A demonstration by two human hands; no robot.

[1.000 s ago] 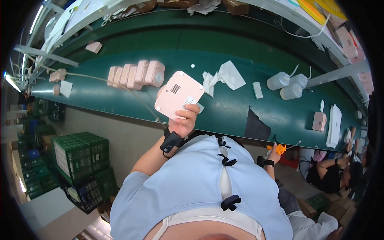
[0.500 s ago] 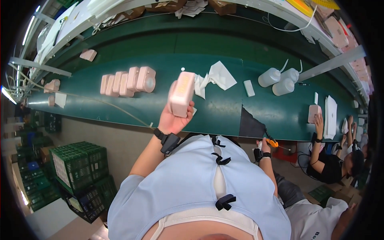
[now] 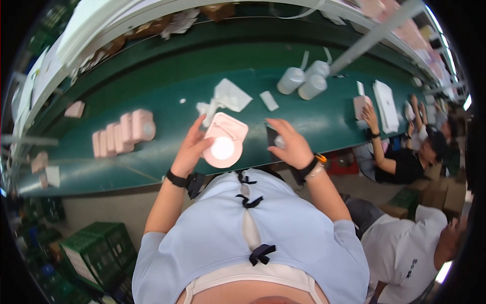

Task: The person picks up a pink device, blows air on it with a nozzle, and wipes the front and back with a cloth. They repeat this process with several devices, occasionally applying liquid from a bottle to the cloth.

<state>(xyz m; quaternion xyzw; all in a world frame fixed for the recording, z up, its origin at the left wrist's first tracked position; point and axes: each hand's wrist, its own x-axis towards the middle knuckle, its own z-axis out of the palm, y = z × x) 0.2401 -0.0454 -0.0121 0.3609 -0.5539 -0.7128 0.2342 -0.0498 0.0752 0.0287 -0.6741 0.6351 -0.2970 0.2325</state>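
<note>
A pale pink plastic device (image 3: pixel 228 133) with a rounded body and a bright white round disc stands out near the table's front edge. My left hand (image 3: pixel 191 150) grips it at its left side, thumb over the face near the disc; the other fingers are partly blurred. To the right, my right hand (image 3: pixel 292 145) is apart from the device, thumb and fingers spread. A small whitish spot shows between them, too blurred to name. Under and beside that hand lies a black cloth (image 3: pixel 272 136), mostly covered. An orange-handled tool (image 3: pixel 321 158) shows behind my right wrist.
Several pink devices (image 3: pixel 121 133) stand in a row at left. A crumpled white cloth (image 3: pixel 232 95), a small white block (image 3: pixel 269 101) and squeeze bottles (image 3: pixel 312 87) lie farther back. At right, a co-worker's hand (image 3: pixel 371 117) holds a pink device. Green crates (image 3: pixel 101 253) stand lower left.
The pink device has been lowered toward me and turned so its disc face shows. My right hand has come up from the table edge, away from the orange tool. The view has swung right.
</note>
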